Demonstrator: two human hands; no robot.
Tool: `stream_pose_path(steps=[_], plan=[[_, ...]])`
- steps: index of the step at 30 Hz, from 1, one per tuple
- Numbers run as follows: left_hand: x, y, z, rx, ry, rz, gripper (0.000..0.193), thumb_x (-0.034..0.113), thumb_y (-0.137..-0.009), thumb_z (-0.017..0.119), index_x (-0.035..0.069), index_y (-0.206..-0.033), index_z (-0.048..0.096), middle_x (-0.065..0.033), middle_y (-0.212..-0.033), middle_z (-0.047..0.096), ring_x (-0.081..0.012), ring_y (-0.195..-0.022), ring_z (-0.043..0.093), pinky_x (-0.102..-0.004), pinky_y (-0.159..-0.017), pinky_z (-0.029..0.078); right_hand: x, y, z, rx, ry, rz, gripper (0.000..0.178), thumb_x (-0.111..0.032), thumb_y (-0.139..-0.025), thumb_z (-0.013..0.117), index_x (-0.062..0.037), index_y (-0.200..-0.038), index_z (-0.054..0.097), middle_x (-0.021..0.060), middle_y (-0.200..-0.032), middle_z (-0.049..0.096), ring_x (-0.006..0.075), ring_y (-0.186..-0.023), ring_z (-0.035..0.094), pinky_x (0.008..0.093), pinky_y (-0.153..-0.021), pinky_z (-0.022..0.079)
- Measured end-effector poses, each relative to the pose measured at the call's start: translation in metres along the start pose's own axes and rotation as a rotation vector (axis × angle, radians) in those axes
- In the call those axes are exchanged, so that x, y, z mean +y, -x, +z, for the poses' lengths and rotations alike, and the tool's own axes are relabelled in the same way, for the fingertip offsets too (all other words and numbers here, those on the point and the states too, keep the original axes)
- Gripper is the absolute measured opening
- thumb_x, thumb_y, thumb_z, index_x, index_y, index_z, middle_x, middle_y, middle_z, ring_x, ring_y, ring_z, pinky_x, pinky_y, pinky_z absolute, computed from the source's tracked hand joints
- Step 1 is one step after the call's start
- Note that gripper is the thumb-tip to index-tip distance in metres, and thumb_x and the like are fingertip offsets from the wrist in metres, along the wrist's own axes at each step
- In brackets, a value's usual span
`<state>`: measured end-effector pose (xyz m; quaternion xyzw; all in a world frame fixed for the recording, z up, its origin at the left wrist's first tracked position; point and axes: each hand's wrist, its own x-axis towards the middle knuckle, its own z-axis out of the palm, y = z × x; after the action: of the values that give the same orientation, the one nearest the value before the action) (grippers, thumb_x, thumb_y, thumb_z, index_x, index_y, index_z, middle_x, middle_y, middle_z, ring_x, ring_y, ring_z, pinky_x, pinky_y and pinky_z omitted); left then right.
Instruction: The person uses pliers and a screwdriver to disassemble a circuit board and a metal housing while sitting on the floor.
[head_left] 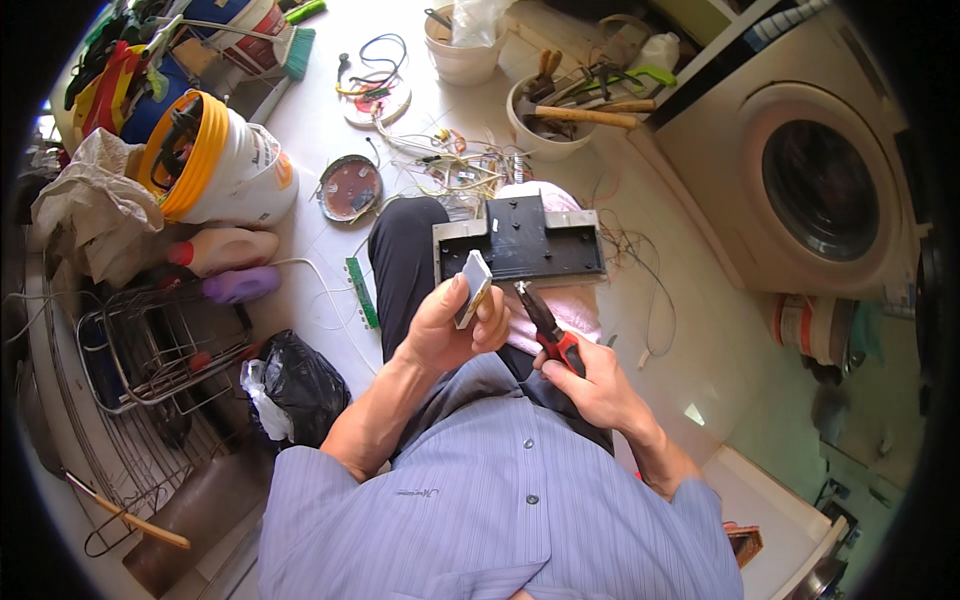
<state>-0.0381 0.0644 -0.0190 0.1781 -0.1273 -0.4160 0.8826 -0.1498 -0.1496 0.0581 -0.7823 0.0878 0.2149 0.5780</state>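
Observation:
Between thumb and fingers, my left hand (pixel 436 328) grips a small flat silver-grey block (pixel 474 284), tilted upright above my lap. My right hand (pixel 598 384) is closed round the red and black handles of a pair of pliers (pixel 543 322). The pliers' jaws point up toward the near edge of a black casing (pixel 517 240) with a metal rim. I cannot tell whether the jaws touch that casing. It lies across my knees, partly over a pink towel (pixel 572 312).
Tangled wires and small circuit parts (pixel 462 168) litter the floor ahead. A green circuit strip (pixel 361 293) and a round brown plate (pixel 350 188) lie left of my legs. A tool bucket (pixel 545 140) stands ahead, a white-and-yellow bucket (pixel 240 165) left, a washing machine (pixel 800 180) right.

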Motion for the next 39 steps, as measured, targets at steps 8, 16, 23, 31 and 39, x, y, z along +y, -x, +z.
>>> stream_pose_path(steps=[8,16,23,31,39], plan=[[-0.012,-0.003,-0.006,-0.114,0.446,-0.014,0.058,0.049,-0.113,0.031,0.008,-0.076,0.05,-0.0038,-0.062,0.049,-0.0164,-0.053,0.042,-0.0332,-0.053,0.037,-0.019,-0.011,-0.012,-0.092,-0.028,0.039,0.028,-0.016,-0.096,0.065,-0.0001,-0.119,0.069,0.0031,-0.093,0.069,0.011,-0.08,0.061,0.0302,-0.078,0.051],[-0.011,-0.005,0.001,0.138,0.19,0.012,0.058,0.051,-0.111,0.036,0.008,-0.081,0.06,-0.0041,-0.061,0.054,-0.0172,-0.052,0.046,-0.0322,-0.054,0.038,-0.024,-0.021,-0.003,-0.047,0.147,-0.098,0.035,-0.016,-0.095,0.069,-0.0009,-0.126,0.063,0.0187,-0.104,0.072,0.0359,-0.096,0.069,0.0436,-0.087,0.053],[0.002,-0.001,0.009,0.35,-0.219,0.06,0.048,0.046,-0.108,0.053,0.005,-0.087,0.064,-0.0081,-0.069,0.061,-0.0167,-0.057,0.052,-0.0313,-0.056,0.042,-0.015,-0.025,0.004,0.228,0.403,-0.346,0.042,-0.01,-0.09,0.073,0.0021,-0.127,0.06,0.0194,-0.104,0.069,0.0394,-0.098,0.067,0.0478,-0.086,0.052],[0.009,-0.002,0.02,0.475,-0.563,0.109,0.036,0.034,-0.106,0.062,0.004,-0.086,0.063,-0.002,-0.072,0.059,-0.0097,-0.063,0.052,-0.0268,-0.057,0.041,-0.014,-0.03,0.003,0.267,0.546,-0.421,0.045,-0.005,-0.085,0.072,0.0035,-0.127,0.059,0.0183,-0.101,0.065,0.0381,-0.094,0.064,0.0479,-0.083,0.051],[0.015,0.01,0.018,0.488,-0.701,0.058,0.042,0.039,-0.105,0.06,0.0,-0.091,0.066,-0.0068,-0.067,0.061,-0.0119,-0.056,0.053,-0.026,-0.053,0.04,-0.015,-0.028,0.003,0.162,0.44,-0.308,0.035,-0.002,-0.087,0.072,0.0017,-0.119,0.06,0.0207,-0.101,0.065,0.0423,-0.093,0.065,0.0459,-0.081,0.053]])
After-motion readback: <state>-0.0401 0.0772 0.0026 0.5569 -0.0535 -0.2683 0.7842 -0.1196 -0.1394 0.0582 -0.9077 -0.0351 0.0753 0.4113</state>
